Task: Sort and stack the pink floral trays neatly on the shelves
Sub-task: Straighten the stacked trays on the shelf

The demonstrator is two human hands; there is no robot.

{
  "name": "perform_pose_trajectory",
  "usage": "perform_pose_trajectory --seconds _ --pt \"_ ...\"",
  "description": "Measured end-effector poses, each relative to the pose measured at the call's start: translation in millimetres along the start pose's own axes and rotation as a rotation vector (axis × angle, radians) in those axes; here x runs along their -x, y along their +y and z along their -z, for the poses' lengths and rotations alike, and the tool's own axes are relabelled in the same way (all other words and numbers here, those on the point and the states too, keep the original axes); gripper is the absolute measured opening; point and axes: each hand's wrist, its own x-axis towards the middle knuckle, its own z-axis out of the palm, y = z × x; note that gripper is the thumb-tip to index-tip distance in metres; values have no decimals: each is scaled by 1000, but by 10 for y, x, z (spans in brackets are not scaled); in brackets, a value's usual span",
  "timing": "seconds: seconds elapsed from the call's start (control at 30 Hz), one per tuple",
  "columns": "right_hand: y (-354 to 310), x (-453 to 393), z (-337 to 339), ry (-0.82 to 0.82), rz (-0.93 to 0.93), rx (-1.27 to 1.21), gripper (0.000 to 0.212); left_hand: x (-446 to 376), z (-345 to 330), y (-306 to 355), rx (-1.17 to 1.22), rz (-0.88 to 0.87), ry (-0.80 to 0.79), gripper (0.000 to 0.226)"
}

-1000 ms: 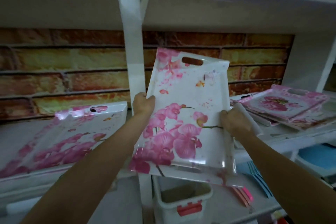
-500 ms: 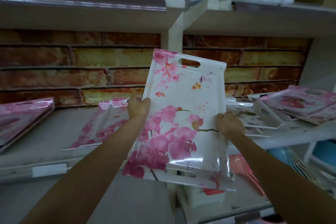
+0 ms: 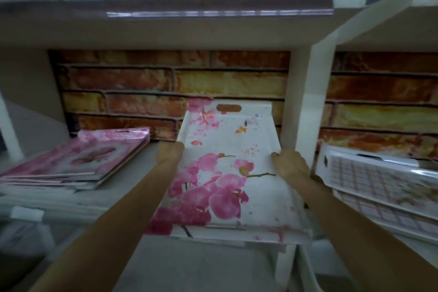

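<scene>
Head view only: both hands hold one pink floral tray (image 3: 227, 173), white w/ pink orchids, tilted w/ its far end up, handle slot at the top near the brick-pattern back wall (image 3: 142, 92). Left hand (image 3: 169, 153) grips the tray's left edge, fingers curled round it; right hand (image 3: 288, 165) grips the right edge, fingers wrapped over the rim. Tray is over the right part of the middle shelf (image 3: 132, 168), just left of the white upright post (image 3: 298, 114); can't tell if its far end touches the shelf. Well to the left on the same shelf lies a stack of pink floral trays (image 3: 78, 161), flat, a bit fanned out. Right of the post, in the next bay, a stack of checked-pattern trays (image 3: 379, 180) in wrap. Upper shelf (image 3: 166, 26) overhead, blurry stuff on it.
</scene>
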Motion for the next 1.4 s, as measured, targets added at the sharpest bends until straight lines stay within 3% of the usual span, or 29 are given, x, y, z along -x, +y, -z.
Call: perform_pose_trajectory --seconds 0.17,0.33,0.4,0.53,0.57,0.63,0.67,0.77,0.93,1.03,1.13,1.23,1.3,1.4 --pt "-201 -428 -289 -219 58 73 28 -374 40 -68 -67 24 -103 9" --pt "-205 -723 -462 -430 63 60 22 -557 -32 -88 -227 40 -230 28" --pt "-193 -798 -486 -466 40 46 21 -608 -109 -49 -282 94 -266 22" --pt "-135 -952 -552 -554 -57 4 46 -681 -236 -34 -451 139 -332 23" --pt "-128 -968 -570 -592 -63 11 44 -676 -248 -36 -491 129 -346 27" --pt "-125 -997 -636 -625 -68 49 16 -682 -267 -44 -527 115 -349 41" --pt "-129 -997 -654 -623 -67 68 8 -692 -270 -46 -532 111 -362 45" --pt "-137 -988 -682 -613 -82 84 20 -709 -275 -6 -564 121 -401 50" --pt "-220 -800 -548 -532 -70 124 22 -696 -287 -5 -611 84 -445 52" --pt "-211 -636 -468 -438 -28 177 24 -588 -333 8 -589 -26 -487 36" --pt "-152 -453 -419 -385 -18 234 24 -479 -439 -21 -642 -125 -527 45" --pt "-41 -289 -378 -344 -9 253 20 -328 -599 -63 -584 -172 -566 20" --pt "63 -201 -316 -328 21 265 19 -196 -738 -101 -537 -229 -590 21" --pt "227 -85 -148 -306 24 272 34 39 -927 -129 -428 -296 -613 11"
